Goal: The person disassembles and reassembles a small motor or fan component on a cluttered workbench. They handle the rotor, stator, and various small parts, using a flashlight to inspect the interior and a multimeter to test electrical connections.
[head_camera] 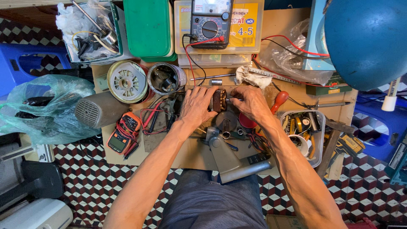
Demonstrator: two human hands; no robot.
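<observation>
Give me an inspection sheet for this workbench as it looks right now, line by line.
Surface: low wooden board, crowded.
Job's things: brown wound motor rotor held between both hands.
Clutter: round metal motor housing, open metal can, clear plastic parts tub, green plastic lids.
Grippers: left hand and right hand both grip the rotor.
Cables: red and black test leads from the black analogue meter; orange digital multimeter with leads.
Surroundings: checkered tile floor, blue plastic stool.

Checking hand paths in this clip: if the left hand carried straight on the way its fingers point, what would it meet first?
The left hand points up and right, fingers on the brown motor part. Beyond that, probably the small metal cylinder, then the analog meter; depth is uncertain.
</observation>
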